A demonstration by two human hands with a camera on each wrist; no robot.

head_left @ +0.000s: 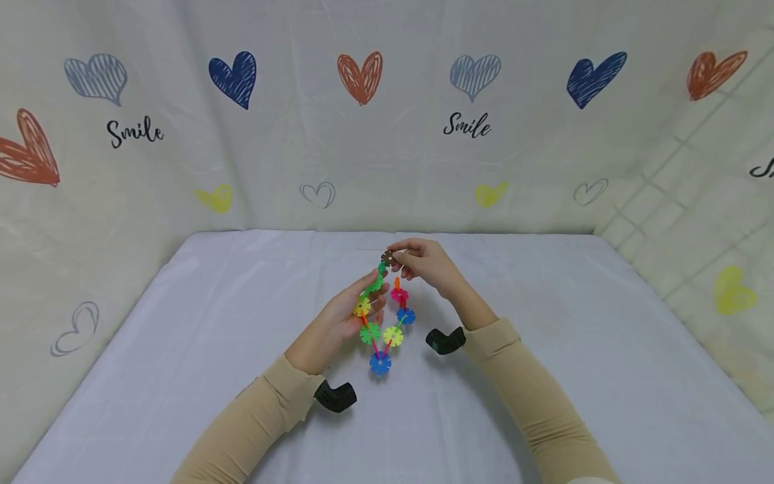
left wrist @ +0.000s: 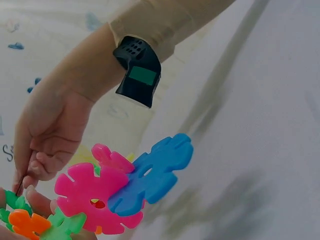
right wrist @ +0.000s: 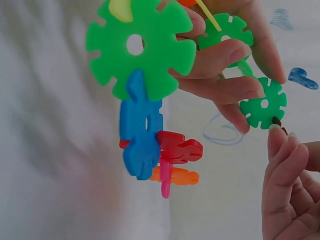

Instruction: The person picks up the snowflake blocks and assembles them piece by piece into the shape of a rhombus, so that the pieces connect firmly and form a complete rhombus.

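Observation:
A chain of slotted plastic flower discs hangs in a V above the table, its lowest visible disc blue (head_left: 380, 364). My left hand (head_left: 345, 314) grips the left branch near green discs (right wrist: 273, 92) and a yellow disc (head_left: 363, 306). At the top, my right hand (head_left: 428, 263) pinches a brown disc (head_left: 388, 258) by its edge, against the end green disc. In the right wrist view the brown disc meets that disc's rim; how deep it sits I cannot tell. The right branch ends in a pink disc (head_left: 399, 296) and an orange disc (head_left: 397, 284), below my right hand.
A white cloth (head_left: 544, 302) covers the table. Behind it hangs a pale backdrop (head_left: 411, 161) with printed hearts and "Smile" lettering. Black wrist devices (head_left: 336, 396) stick out from both beige sleeves (head_left: 260, 410).

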